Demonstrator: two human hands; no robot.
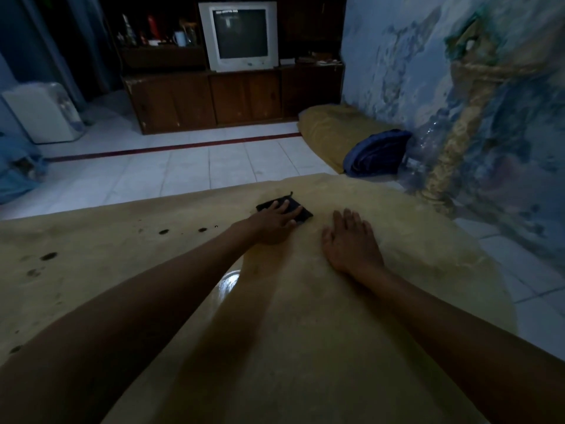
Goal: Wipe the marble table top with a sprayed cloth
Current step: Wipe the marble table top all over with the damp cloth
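Tan-yellow marble table top (336,316) with dark spots at its left; black cloth (301,211); white floor tiles (189,169) crossed by a red stripe; mottled blue wall (412,65); dark brown cabinet (214,99).

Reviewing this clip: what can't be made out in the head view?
- Cloth: near part hidden under left hand; wetness unreadable in dim light.
- Table: near edge cut off by the frame, arms cover much of it.
- Spray bottle: none visible.
- Right hand: palm hidden, flat on table.
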